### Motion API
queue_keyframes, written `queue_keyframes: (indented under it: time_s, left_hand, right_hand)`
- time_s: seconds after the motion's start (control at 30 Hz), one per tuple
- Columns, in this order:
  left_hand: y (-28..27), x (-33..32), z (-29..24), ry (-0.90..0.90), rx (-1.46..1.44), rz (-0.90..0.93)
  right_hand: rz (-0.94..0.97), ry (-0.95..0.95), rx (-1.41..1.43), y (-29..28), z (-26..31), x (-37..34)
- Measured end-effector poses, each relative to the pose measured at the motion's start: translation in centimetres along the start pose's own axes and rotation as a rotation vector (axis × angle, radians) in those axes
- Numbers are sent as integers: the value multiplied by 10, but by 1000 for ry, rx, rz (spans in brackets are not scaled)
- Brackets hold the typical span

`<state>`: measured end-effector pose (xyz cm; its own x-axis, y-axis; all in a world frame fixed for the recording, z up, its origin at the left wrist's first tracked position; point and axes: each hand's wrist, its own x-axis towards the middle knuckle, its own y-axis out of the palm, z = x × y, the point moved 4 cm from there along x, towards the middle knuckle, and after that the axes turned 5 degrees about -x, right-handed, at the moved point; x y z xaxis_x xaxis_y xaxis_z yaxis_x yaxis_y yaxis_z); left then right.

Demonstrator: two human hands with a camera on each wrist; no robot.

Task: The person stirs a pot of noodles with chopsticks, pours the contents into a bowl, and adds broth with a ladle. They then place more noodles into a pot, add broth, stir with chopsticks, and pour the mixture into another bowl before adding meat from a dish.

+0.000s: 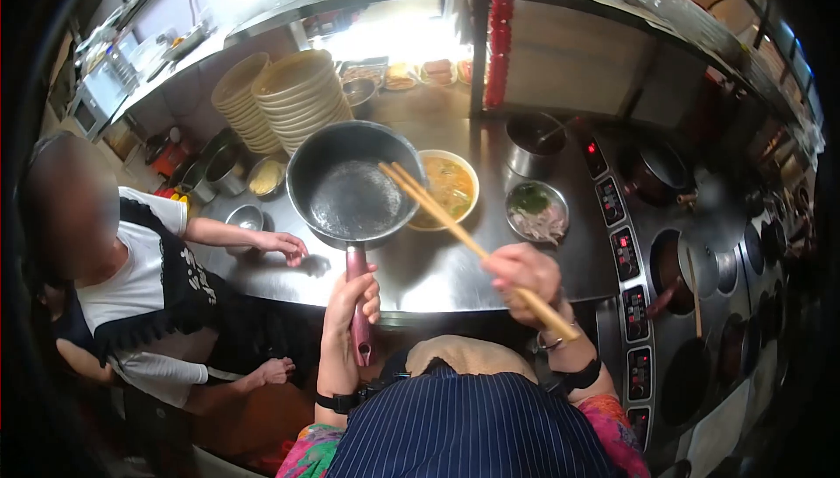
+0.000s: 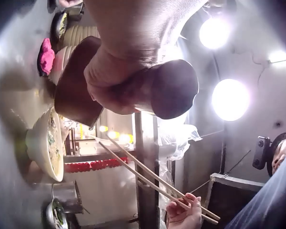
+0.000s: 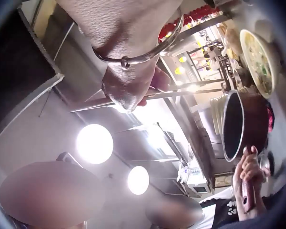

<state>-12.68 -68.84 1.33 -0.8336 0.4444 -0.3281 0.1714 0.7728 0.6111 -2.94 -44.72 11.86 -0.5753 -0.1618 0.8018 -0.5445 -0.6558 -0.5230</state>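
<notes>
One bowl (image 1: 475,189) holds soup (image 1: 448,186); left fingers (image 1: 367,294) grip pan handle (image 1: 360,338), right fingers (image 1: 507,266) chopsticks (image 1: 457,233).

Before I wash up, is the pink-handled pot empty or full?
Empty, by the look of it: the pot shows its bare bottom, with only pale marks.

Pink-handled pot (image 1: 354,189) and wooden chopsticks (image 1: 451,226) aloft, soup-filled bowl (image 1: 477,185) on steel counter (image 1: 437,272)

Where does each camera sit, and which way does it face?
Head: on the head, looking forward and down at dark metal pot, left hand, right hand, navy pinstriped apron.
Left wrist: worn there, looking past left hand toward white soup bowl; right hand visible.
Right wrist: worn there, looking past right hand toward pot and left hand.
All three share pot, bowl.
</notes>
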Motion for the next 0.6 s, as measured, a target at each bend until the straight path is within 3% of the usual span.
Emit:
queue_keyframes:
  time_s: [0.13, 0.27, 0.5, 0.53, 0.6]
  left_hand:
    - [16, -21, 1, -151, 44, 117]
    - [35, -27, 6, -291, 118, 263]
    - [82, -30, 18, -527, 135, 517]
    - [99, -24, 48, -561, 141, 548]
    - [118, -28, 51, -594, 167, 589]
  right_hand:
    - [50, -44, -88, 25, 20, -13]
    - [142, 134, -193, 15, 35, -29]
    - [73, 357, -312, -43, 79, -48]
    - [54, 346, -318, -61, 67, -75]
    - [-28, 406, -415, -80, 73, -84]
